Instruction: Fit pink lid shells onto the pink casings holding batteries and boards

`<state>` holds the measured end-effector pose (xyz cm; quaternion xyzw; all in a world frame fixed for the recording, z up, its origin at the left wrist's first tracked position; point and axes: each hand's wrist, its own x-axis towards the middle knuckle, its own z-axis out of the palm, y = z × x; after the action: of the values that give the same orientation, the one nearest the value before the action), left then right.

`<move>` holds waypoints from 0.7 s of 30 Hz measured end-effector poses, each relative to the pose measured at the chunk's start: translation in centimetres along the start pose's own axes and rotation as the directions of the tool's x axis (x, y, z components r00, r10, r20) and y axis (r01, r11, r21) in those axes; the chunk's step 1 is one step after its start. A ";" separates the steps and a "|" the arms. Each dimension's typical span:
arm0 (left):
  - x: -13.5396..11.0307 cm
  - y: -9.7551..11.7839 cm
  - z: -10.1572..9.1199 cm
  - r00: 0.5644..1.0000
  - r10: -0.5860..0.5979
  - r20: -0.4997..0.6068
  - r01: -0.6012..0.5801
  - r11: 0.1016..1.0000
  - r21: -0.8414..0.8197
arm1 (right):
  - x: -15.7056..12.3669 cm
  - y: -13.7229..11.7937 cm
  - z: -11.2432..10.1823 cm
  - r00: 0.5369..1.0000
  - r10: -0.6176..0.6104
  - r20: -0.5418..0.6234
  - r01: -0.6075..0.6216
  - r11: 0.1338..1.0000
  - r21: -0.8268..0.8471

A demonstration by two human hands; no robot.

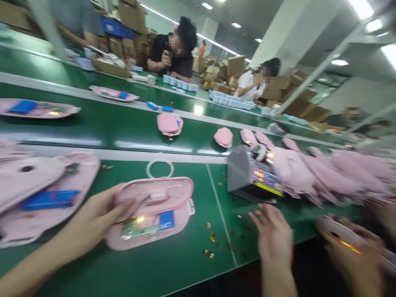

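Pink casing (154, 189), head view: open; upper shell tilted over the lower shell, whose near part is exposed; located before the person, left of centre on the green bench (123, 276).
Long axis: left to right, rising slightly toward the right end.
Left hand (103, 208): grasping the casing at its left end, thumb over the upper shell; the nearer hand.
Right hand (275, 235): fingers loosely spread, no held part visible; well apart from the casing, on its right. Blur hides fine detail at the fingertips.
Tape dispenser (239, 171): grey body, lit display; just beyond the right fingertips, contact cannot be told; right of the casing.
Casing contents: green circuit board (131, 231) with a lit lamp (140, 219) at left; blue battery (166, 220) at right.
White ring (159, 161): on the bench, just behind the casing.
Amber scraps (212, 236): scattered between casing and right hand.
Left-side casing (83, 169): open, blue pack (51, 200) inside.
Cardboard tray (108, 70): far bench, holding white parts.
Co-worker's hand (365, 247): far right, holding another casing.
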<state>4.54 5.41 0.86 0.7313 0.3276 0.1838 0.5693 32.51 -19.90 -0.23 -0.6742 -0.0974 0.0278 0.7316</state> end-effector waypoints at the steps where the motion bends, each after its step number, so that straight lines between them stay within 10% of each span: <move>1: -0.1 0.5 0.0 1.000 -0.003 0.027 0.004 0.998 -0.055 | -1.0 -0.7 0.6 0.999 -0.032 0.019 0.031 0.999 0.017; 3: -0.1 1.1 -0.2 0.997 -0.019 0.078 0.031 0.986 -0.165 | -2.7 -2.6 3.1 0.953 -0.209 0.220 0.215 0.977 -0.002; 4: 0.0 1.1 -0.3 0.996 -0.027 0.090 0.046 0.976 -0.214 | -3.5 -3.7 5.0 0.859 -0.316 0.402 0.353 0.935 -0.019; 8: -0.1 0.4 -0.2 0.994 -0.039 0.102 0.073 0.930 -0.361 | -6.1 -6.3 14.4 0.175 -0.365 0.914 0.801 0.593 0.084; 11: -0.4 -0.2 0.1 0.995 0.026 0.101 0.019 0.906 -0.423 | -7.2 -5.7 19.4 -0.084 -0.229 0.970 0.911 0.377 0.168; 17: -0.7 -0.7 -0.1 0.992 0.119 0.048 -0.096 0.934 -0.345 | -8.1 -3.7 21.0 -0.151 -0.283 0.947 0.976 0.109 0.188; 21: -1.1 -1.0 -0.1 0.995 0.103 0.018 -0.094 0.954 -0.285 | -8.1 -3.9 21.0 -0.015 -0.343 0.939 0.981 0.175 0.080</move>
<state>3.46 4.86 0.05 0.6604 0.2517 0.2450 0.6637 20.46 -1.02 4.33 -0.5986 -0.7729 -0.1012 0.1846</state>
